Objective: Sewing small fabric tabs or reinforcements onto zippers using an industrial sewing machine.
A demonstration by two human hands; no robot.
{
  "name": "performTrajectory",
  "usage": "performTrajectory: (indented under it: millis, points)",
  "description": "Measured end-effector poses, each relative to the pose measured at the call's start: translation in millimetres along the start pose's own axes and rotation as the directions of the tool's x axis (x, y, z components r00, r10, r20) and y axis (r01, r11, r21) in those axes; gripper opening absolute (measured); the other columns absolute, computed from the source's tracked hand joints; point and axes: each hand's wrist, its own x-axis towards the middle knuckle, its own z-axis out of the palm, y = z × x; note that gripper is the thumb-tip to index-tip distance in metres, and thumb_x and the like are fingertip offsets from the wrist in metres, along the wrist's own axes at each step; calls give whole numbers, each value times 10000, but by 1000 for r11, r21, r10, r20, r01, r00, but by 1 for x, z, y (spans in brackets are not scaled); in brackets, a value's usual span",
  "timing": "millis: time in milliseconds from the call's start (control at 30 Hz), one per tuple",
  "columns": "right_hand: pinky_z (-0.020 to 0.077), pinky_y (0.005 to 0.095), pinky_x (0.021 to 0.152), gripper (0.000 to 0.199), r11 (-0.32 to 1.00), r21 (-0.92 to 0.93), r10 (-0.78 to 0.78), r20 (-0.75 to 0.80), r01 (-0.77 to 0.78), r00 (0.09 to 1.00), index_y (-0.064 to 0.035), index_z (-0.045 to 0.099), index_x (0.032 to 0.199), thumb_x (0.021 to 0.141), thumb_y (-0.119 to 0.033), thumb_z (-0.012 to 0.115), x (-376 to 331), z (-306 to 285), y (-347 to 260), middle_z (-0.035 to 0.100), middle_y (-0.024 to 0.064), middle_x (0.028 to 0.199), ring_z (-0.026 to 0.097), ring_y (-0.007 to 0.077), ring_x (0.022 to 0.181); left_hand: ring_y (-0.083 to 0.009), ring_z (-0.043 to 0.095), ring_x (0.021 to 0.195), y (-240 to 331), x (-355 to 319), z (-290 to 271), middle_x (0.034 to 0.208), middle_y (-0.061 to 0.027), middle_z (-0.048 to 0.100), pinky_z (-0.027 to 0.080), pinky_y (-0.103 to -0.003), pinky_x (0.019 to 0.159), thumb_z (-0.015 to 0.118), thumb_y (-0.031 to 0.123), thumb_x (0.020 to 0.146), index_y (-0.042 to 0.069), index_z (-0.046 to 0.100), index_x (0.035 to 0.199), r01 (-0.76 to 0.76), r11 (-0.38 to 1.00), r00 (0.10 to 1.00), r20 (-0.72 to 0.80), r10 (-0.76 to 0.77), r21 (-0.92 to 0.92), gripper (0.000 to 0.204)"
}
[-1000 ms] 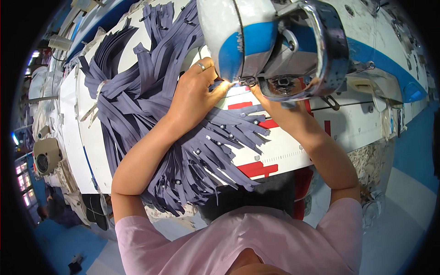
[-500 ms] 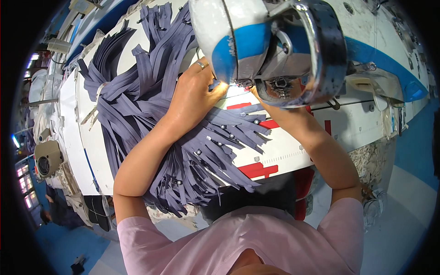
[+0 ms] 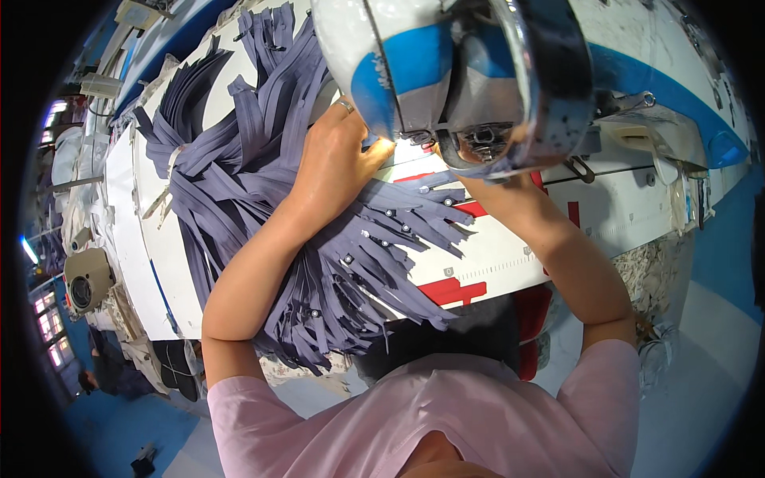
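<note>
My left hand (image 3: 339,155) is closed beside the sewing machine head (image 3: 410,68), thumb and fingertips pressed together on a small piece of grey-blue zipper tape (image 3: 370,140) near the needle area. A ring shows on one finger. My right hand (image 3: 498,189) reaches in behind the machine's front guard, which hides its fingers. Under and around my left forearm lies a large bundle of grey-blue zippers (image 3: 231,185), with small shiny sliders at the loose ends fanning toward me. The exact spot under the needle is hidden by the machine.
A white table (image 3: 510,275) with red tape marks and a printed ruler scale carries the machine. Its front edge is close to my body. A beige round-faced device (image 3: 86,280) sits at the far left. Blue flooring (image 3: 717,263) lies right of the table.
The view has shifted slightly, so the machine sits a little further left and higher in the picture. Both hands stay by the needle area, with little visible movement.
</note>
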Motion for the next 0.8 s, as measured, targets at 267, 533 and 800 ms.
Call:
performTrajectory:
  millis: [267, 533, 800]
  points:
    - [481, 470, 674, 114, 1000, -6, 13, -6, -13, 1000, -12, 666, 767, 654, -19, 678, -1, 4, 1, 637, 160, 719, 606, 357, 727, -412, 632, 889, 0, -2, 3, 954, -224, 626, 525, -475, 757, 748, 142, 776, -18, 677, 964, 6, 995, 1000, 26, -9, 100, 257]
    - [486, 481, 705, 181, 996, 88, 15, -65, -10, 998, -14, 665, 833, 652, 7, 659, 3, 1, 0, 642, 172, 772, 609, 386, 786, -393, 636, 899, -1, -2, 5, 955, -207, 636, 527, -471, 747, 762, 157, 764, -5, 677, 967, 9, 991, 1000, 23, -12, 133, 273]
    - [485, 489, 728, 242, 992, 125, 25, -94, -13, 995, -10, 662, 888, 648, 18, 648, 6, 1, -3, 652, 182, 841, 612, 399, 858, -383, 636, 912, -3, -4, 4, 960, -196, 641, 529, -462, 750, 767, 158, 756, 2, 678, 969, 36, 981, 998, 44, -46, 192, 279]
